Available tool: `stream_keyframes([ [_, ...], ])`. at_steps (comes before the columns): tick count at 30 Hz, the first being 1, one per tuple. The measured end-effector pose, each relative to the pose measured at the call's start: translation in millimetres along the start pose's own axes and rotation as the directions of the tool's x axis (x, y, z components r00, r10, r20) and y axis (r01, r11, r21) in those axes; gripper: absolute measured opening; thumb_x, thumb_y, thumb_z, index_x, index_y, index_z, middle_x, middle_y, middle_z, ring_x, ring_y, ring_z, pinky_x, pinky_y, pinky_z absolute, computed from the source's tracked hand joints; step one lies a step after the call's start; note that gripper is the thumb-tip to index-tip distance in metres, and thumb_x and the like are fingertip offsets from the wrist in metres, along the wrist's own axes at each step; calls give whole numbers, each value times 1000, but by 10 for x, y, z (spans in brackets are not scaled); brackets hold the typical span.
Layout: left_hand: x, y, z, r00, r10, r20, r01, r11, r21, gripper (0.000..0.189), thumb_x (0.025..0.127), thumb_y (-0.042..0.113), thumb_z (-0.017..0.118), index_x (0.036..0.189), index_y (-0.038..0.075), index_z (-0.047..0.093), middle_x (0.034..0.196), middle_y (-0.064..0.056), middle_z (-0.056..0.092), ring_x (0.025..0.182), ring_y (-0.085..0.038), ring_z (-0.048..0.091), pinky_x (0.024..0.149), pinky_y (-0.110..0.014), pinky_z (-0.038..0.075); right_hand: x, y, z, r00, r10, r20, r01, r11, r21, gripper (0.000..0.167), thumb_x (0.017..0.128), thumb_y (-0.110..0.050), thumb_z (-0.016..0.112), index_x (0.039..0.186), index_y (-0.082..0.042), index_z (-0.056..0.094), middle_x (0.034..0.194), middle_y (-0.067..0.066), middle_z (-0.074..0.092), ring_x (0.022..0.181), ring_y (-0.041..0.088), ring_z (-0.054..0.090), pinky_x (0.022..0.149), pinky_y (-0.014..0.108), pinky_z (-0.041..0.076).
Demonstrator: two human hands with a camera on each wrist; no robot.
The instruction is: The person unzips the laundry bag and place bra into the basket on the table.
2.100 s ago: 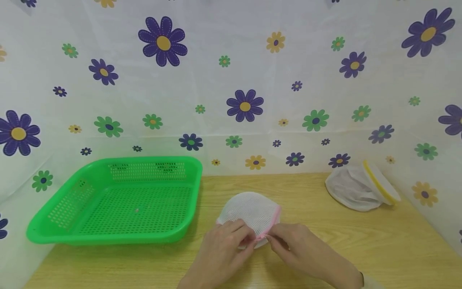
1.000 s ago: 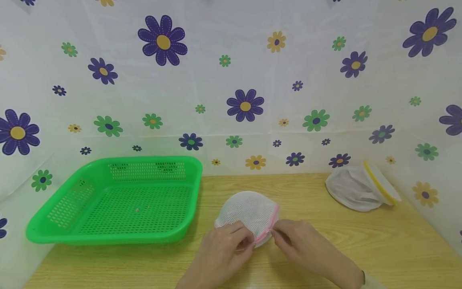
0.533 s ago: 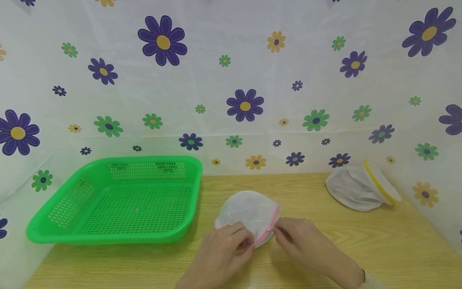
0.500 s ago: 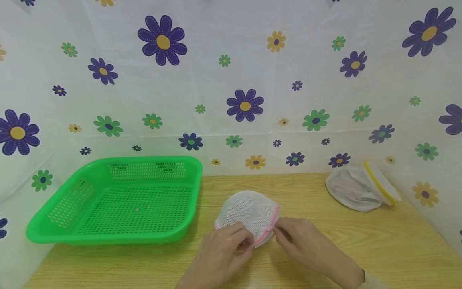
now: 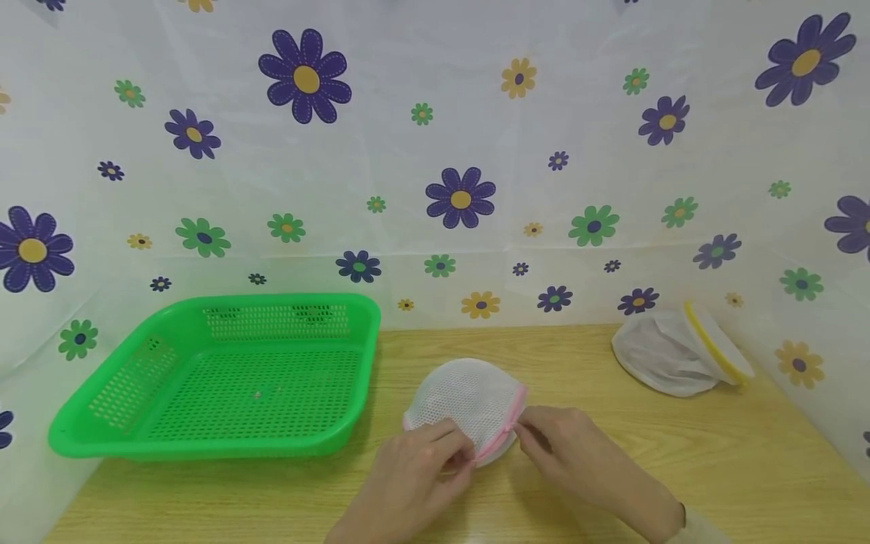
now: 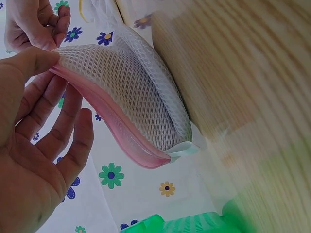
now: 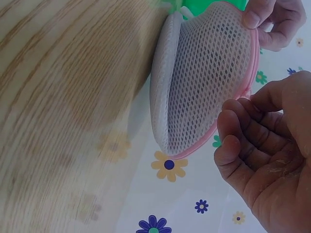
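Note:
A small white mesh laundry bag [image 5: 469, 397] with a pink zipper edge [image 6: 116, 116] stands on the wooden table. My left hand [image 5: 418, 472] pinches the pink edge between thumb and forefinger, its other fingers loosely bent below, as the left wrist view shows. Further along the same edge, my right hand [image 5: 578, 461] pinches the zipper at a small pink bit, probably the pull, mostly hidden by the fingertips. In the right wrist view the mesh [image 7: 206, 73] bulges between a padded white rim and the zipper, with both hands on the pink side.
At left a large green plastic basket [image 5: 224, 451] with perforated walls sits on the table [image 5: 578, 378]. A white cloth bag with a yellow rim [image 5: 714, 344] lies at the back right. Behind everything hangs a white sheet with printed flowers [image 5: 408, 45].
My right hand has slid up and right along the pink zipper, away from my left hand, lengthening the stretch of edge between them. The left hand keeps its pinch, nearly still.

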State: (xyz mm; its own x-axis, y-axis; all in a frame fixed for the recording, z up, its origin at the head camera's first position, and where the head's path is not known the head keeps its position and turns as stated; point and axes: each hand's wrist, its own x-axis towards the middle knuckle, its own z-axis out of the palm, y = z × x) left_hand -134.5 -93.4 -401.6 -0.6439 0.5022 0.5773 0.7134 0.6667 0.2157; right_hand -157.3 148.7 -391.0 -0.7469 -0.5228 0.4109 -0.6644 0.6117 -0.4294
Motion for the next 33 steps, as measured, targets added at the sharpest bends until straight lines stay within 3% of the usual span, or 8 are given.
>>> stream_keyframes([
  [7, -13, -10, -31, 999, -16, 37, 17, 1000, -23, 15, 80, 15, 80, 85, 23, 69, 83, 17, 63, 75, 4, 59, 69, -8, 46, -8, 3, 7, 999, 32, 20, -32, 999, 28, 18, 96, -5, 64, 81, -15, 64, 65, -17, 46, 59, -8, 37, 51, 14, 41],
  [15, -25, 9, -62, 993, -97, 62, 96, 995, 18, 18, 81, 23, 82, 94, 24, 70, 90, 15, 64, 80, 3, 57, 71, -14, 49, -21, -18, 13, 999, 4, 48, -10, 992, 126, 11, 97, -6, 64, 88, -11, 68, 68, -16, 51, 61, -9, 40, 52, 15, 44],
  [25, 62, 51, -23, 999, -36, -41, 38, 999, 36, 19, 80, 22, 85, 94, 23, 72, 91, 15, 66, 83, 1, 59, 74, -16, 50, -30, -57, 23, 994, -110, 9, 108, 982, 154, 12, 95, -1, 64, 90, -10, 70, 72, -13, 59, 65, -11, 44, 55, 10, 45],
  [33, 95, 73, -7, 998, -63, -7, 63, 997, 38, 17, 81, 23, 84, 93, 23, 72, 91, 14, 66, 83, -1, 59, 75, -19, 51, -3, -94, 28, 996, -83, 28, 78, 987, 140, 14, 97, -4, 64, 88, -13, 69, 71, -16, 55, 64, -10, 42, 55, 12, 43],
])
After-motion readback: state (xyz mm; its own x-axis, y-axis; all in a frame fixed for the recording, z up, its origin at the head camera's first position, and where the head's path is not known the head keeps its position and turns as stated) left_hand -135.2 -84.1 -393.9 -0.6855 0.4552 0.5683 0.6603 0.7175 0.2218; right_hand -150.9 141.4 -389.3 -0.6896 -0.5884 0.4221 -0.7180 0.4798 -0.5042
